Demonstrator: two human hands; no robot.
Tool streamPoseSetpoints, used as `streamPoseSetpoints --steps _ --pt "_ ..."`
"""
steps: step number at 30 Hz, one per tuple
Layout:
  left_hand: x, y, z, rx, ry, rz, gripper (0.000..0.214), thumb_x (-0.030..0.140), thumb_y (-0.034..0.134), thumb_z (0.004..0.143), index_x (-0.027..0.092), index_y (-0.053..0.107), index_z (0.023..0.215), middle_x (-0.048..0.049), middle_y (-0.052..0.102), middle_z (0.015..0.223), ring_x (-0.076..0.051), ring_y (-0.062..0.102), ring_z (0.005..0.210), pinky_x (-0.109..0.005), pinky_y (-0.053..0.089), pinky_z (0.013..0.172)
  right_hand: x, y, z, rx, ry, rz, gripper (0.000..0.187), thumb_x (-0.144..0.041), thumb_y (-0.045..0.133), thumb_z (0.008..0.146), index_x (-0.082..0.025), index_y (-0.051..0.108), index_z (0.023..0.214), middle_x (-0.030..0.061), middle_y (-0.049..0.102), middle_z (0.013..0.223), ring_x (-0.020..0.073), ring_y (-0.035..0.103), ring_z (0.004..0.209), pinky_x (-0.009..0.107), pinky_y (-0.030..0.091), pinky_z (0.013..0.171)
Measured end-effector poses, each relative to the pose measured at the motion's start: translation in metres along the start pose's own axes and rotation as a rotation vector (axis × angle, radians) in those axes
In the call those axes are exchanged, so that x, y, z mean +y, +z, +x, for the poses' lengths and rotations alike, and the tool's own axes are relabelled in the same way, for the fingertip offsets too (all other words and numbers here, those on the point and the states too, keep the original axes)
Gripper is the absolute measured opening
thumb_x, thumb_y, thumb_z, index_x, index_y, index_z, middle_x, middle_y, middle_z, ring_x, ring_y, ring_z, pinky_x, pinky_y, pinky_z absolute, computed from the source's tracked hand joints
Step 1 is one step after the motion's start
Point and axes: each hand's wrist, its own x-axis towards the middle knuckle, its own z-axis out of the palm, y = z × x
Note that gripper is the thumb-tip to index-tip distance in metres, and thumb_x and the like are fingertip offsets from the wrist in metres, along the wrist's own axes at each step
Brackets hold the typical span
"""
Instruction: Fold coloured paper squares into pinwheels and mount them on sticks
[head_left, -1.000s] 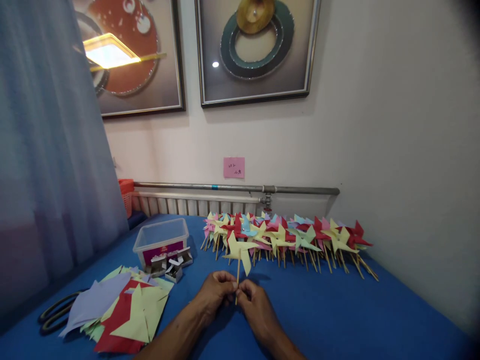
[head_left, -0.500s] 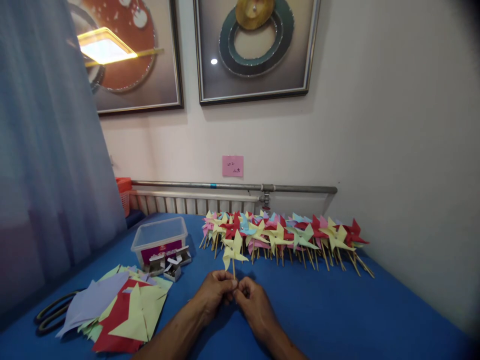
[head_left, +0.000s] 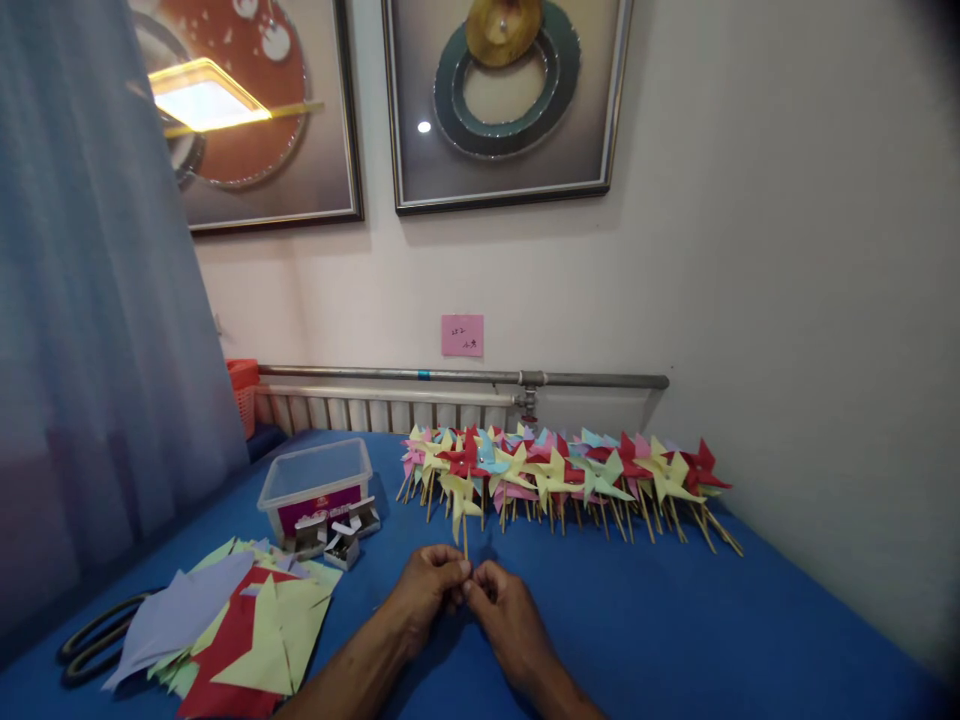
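A pale yellow paper pinwheel (head_left: 462, 505) stands upright on a thin wooden stick just above my hands. My left hand (head_left: 429, 592) pinches the lower part of that stick between thumb and fingers. Closed right beside it, my right hand (head_left: 512, 612) also has its fingertips on the stick's lower end, which the fingers hide. Behind the pinwheel lies a long row of finished pinwheels (head_left: 555, 475) in red, yellow, green, blue and pink, their sticks toward me.
Left of my hands lies a pile of coloured paper sheets (head_left: 232, 640), with dark-handled scissors (head_left: 97, 645) partly under it. Small open boxes (head_left: 341, 548) sit by a clear plastic tub (head_left: 315, 480). A blue curtain (head_left: 97, 300) hangs at the left; a pipe (head_left: 390, 374) runs along the wall.
The yellow pinwheel's head has turned on its stick and now looks narrower. Both hands keep their hold in nearly the same place. The view has shifted slightly.
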Motion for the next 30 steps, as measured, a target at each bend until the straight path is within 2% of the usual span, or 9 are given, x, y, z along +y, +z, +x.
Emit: streamPoseSetpoints --steps 10,20,30 --pt "0.002 0.0 -0.001 -0.045 0.014 0.027 0.038 0.04 0.085 0.055 0.012 0.07 0.076 -0.0012 0.061 0.056 -0.01 0.05 0.048 -0.023 0.033 0.047 -0.011 -0.002 -0.006 -0.06 -0.059 0.015 0.023 -0.031 0.05 0.091 -0.02 0.06 0.074 -0.0001 0.064 0.071 0.0147 0.052 0.066 0.025 0.036 0.063" --pt "0.0 0.0 0.001 -0.022 0.053 0.004 0.036 0.038 0.085 0.053 0.016 0.06 0.065 0.0015 0.057 0.051 -0.009 0.046 0.044 -0.022 0.031 0.045 -0.006 -0.001 -0.002 -0.069 -0.014 0.015 0.019 -0.034 0.057 0.087 -0.02 0.058 0.074 -0.0023 0.059 0.068 0.0137 0.049 0.064 0.025 0.035 0.062" --pt "0.0 0.004 0.0 -0.05 0.033 -0.002 0.036 0.041 0.085 0.056 0.014 0.066 0.07 -0.0008 0.06 0.055 -0.009 0.048 0.045 -0.022 0.032 0.046 -0.007 -0.008 -0.006 -0.106 -0.093 -0.025 0.026 -0.036 0.05 0.096 -0.021 0.06 0.077 -0.0021 0.058 0.068 0.0161 0.055 0.069 0.027 0.04 0.069"
